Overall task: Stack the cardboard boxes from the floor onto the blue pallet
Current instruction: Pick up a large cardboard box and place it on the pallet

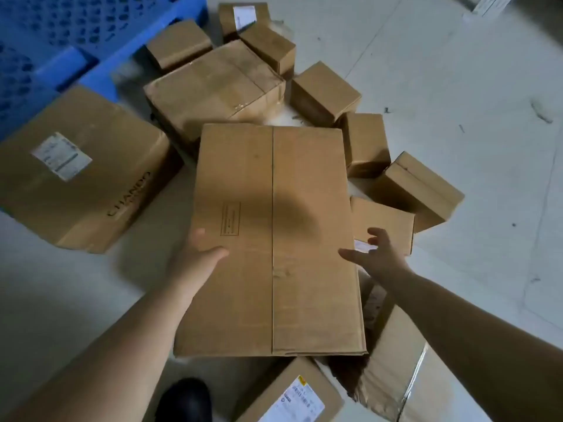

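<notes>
A long flat cardboard box (301,190) lies in the middle of the floor, its top seam running away from me. My left hand (199,254) holds its left edge, thumb lying on the top face, fingers hidden down the side. My right hand (376,254) hovers at its right edge with fingers spread, thumb over the top; whether it touches the box is unclear. The blue pallet (61,41) lies at the top left. A big labelled box (100,190) sits to the left beside the pallet.
Several small boxes (323,92) are scattered behind and to the right of the long box. A wide box (213,86) lies behind it. A labelled box (289,397) and a torn one (396,376) sit near my shoe (185,400). Bare grey floor (472,86) spreads right.
</notes>
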{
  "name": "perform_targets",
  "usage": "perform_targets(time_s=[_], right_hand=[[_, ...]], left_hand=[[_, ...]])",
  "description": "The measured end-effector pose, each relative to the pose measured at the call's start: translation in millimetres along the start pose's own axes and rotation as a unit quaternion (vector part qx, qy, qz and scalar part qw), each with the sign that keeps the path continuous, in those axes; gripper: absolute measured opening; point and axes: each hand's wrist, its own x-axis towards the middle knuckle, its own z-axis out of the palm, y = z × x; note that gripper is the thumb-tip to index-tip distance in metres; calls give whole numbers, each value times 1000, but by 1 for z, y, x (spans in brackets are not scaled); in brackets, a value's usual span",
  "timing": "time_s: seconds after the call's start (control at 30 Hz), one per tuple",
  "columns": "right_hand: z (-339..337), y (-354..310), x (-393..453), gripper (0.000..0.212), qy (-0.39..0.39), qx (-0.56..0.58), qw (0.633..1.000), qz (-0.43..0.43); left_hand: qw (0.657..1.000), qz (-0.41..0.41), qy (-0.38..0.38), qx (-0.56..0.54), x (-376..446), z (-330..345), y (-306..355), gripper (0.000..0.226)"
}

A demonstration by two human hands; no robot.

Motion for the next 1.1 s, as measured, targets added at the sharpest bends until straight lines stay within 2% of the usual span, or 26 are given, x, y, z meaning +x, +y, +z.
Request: perform_targets(time_s=[0.07,0.13,0.27,0.4,0.5,0.57,0.7,0.83,1.0,1.1], right_hand=[[17,18,23,95,24,1,1000,8],[33,36,41,97,25,9,999,27],[59,61,54,81,-1,14,999,36],[48,62,52,77,-4,109,993,42],[20,49,39,93,-26,130,990,39],[-1,30,25,105,-51,146,987,54],[-44,-16,-7,97,-96,153,983,39],[-94,-68,-55,96,-100,114,988,12],[-177,-174,-131,77,-71,102,989,-81],[-228,-247,-187,81,-54,95,984,-142]], left_hand=[[998,-18,46,28,22,14,-25,77],[996,-72,55,-3,42,23,-48,86],[985,-148,30,-88,65,32,-79,95],[980,-137,40,-142,56,26,-73,97],[985,-95,59,-130,37,8,-42,85],[986,-65,83,-132,23,-9,-13,75],[984,-57,74,-153,-10,-45,43,55],[977,-51,70,-196,-65,-81,81,73],[959,-27,97,-264,-143,-152,160,75],[950,23,97,-296,-193,-211,227,76]])
